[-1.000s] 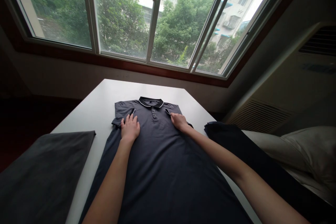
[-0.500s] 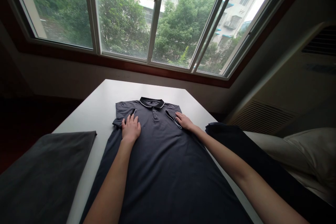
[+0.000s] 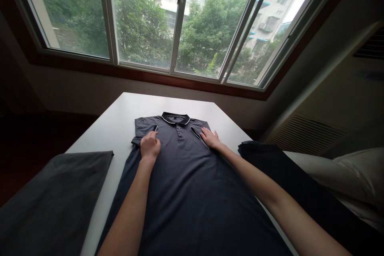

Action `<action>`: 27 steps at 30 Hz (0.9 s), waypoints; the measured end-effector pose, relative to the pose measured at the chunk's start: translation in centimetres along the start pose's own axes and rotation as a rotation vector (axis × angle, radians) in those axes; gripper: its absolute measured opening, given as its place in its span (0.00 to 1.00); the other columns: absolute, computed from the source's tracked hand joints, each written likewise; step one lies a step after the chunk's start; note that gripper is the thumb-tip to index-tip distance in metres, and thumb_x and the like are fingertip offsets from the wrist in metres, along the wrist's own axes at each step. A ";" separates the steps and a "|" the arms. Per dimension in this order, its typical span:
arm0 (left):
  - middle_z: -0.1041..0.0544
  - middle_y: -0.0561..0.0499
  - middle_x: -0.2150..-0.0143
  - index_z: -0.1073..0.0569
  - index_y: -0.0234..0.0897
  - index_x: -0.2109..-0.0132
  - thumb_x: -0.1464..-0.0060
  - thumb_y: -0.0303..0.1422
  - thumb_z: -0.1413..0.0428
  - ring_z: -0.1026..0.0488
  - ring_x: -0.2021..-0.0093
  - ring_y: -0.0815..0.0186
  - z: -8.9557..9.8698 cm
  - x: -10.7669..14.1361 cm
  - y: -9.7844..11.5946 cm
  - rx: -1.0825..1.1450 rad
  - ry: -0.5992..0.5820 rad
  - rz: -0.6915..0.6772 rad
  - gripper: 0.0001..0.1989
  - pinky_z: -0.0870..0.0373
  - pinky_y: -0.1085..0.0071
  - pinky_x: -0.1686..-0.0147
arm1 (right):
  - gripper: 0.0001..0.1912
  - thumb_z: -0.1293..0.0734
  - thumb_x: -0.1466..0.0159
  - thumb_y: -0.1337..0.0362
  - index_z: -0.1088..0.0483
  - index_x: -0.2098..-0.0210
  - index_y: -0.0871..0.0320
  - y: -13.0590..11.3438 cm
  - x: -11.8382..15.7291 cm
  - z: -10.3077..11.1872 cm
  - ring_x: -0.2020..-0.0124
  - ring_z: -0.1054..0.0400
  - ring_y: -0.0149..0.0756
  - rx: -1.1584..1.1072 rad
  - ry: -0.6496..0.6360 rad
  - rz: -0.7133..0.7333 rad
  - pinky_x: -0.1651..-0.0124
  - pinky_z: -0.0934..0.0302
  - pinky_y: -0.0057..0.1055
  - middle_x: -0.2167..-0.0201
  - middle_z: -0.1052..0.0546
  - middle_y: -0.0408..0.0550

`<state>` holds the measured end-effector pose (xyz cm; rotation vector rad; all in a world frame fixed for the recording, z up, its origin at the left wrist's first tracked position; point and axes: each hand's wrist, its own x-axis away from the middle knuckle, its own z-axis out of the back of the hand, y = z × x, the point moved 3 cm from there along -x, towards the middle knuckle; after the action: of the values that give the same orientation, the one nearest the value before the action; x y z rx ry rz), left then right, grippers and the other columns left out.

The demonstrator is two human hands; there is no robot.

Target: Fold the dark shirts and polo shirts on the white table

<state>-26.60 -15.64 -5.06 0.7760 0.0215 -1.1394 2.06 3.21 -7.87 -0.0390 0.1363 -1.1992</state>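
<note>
A dark grey-blue polo shirt lies front up on the white table, its black, white-edged collar toward the window. Both short sleeves are folded inward over the chest. On the folded left sleeve is my left hand, fingers curled together near the white-edged cuff, gripping the sleeve. My right hand rests flat on the other folded sleeve, beside its cuff, with the thumb spread and nothing held.
Folded dark grey cloth lies at the table's left side. Black cloth lies along the right side, with pale fabric beyond it. Past the table's far edge are a wall and a window.
My left hand's fingers were spread over the sleeve and are now curled in. My right thumb has moved out from the fingers. The whole view has shifted slightly.
</note>
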 end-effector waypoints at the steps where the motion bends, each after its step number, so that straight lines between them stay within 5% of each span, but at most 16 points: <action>1: 0.24 0.45 0.46 0.27 0.35 0.49 0.44 0.23 0.53 0.28 0.46 0.59 0.5 -0.2 -0.3 0.036 0.051 0.021 0.18 0.36 0.64 0.45 | 0.28 0.51 0.29 0.53 0.44 0.34 0.56 -0.1 0.1 0.0 0.31 0.53 0.41 -0.008 0.015 -0.014 0.32 0.72 0.56 0.32 0.44 0.53; 5: 0.23 0.46 0.50 0.26 0.37 0.52 0.47 0.20 0.53 0.28 0.48 0.56 3.3 -0.4 -2.8 0.042 0.267 0.203 0.19 0.38 0.60 0.46 | 0.25 0.49 0.29 0.55 0.41 0.37 0.58 -1.2 0.5 0.9 0.33 0.50 0.45 -0.045 0.118 -0.042 0.34 0.77 0.62 0.34 0.41 0.59; 8: 0.23 0.42 0.50 0.27 0.36 0.50 0.48 0.20 0.52 0.29 0.47 0.53 4.8 0.3 -5.1 -0.020 0.262 0.363 0.20 0.38 0.57 0.47 | 0.23 0.48 0.30 0.59 0.39 0.39 0.58 -4.2 0.0 2.0 0.35 0.46 0.46 -0.098 0.168 0.024 0.34 0.72 0.61 0.37 0.37 0.59; 11: 0.22 0.41 0.51 0.26 0.35 0.52 0.48 0.23 0.50 0.30 0.47 0.51 5.1 1.1 -6.3 -0.060 0.169 0.402 0.17 0.38 0.57 0.47 | 0.19 0.44 0.31 0.61 0.36 0.42 0.56 -9.9 -1.2 2.7 0.37 0.43 0.43 -0.162 0.159 0.182 0.33 0.66 0.55 0.39 0.33 0.55; 15: 0.21 0.44 0.54 0.24 0.36 0.55 0.46 0.27 0.50 0.30 0.48 0.52 4.9 1.4 -6.2 -0.064 0.158 0.399 0.13 0.39 0.58 0.47 | 0.18 0.39 0.33 0.60 0.33 0.45 0.52 -20.4 -3.1 2.3 0.39 0.40 0.39 -0.231 0.075 0.387 0.33 0.61 0.47 0.41 0.30 0.47; 19: 0.21 0.46 0.55 0.25 0.38 0.54 0.46 0.31 0.48 0.29 0.49 0.52 4.9 1.4 -6.0 -0.051 0.169 0.380 0.14 0.40 0.58 0.46 | 0.17 0.37 0.35 0.57 0.30 0.48 0.52 -29.6 -5.3 0.9 0.43 0.36 0.40 -0.273 0.000 0.414 0.38 0.51 0.43 0.45 0.27 0.46; 22: 0.21 0.46 0.55 0.26 0.39 0.52 0.49 0.33 0.45 0.30 0.48 0.52 4.9 1.3 -6.1 -0.038 0.110 0.353 0.16 0.43 0.56 0.45 | 0.16 0.36 0.36 0.57 0.26 0.53 0.57 -33.5 -6.8 0.0 0.47 0.33 0.45 -0.300 -0.011 0.328 0.44 0.45 0.42 0.49 0.24 0.53; 27: 0.21 0.47 0.58 0.27 0.40 0.53 0.49 0.29 0.46 0.29 0.50 0.55 5.0 1.0 -6.5 0.027 0.070 0.351 0.15 0.45 0.58 0.44 | 0.18 0.36 0.38 0.51 0.23 0.61 0.58 -36.1 -9.4 -1.4 0.52 0.31 0.48 -0.380 -0.023 0.189 0.50 0.42 0.41 0.56 0.22 0.57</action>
<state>-33.23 -20.51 -5.30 0.8070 -0.0692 -0.7802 -34.93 -1.15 -4.73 -0.3653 0.3388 -0.9709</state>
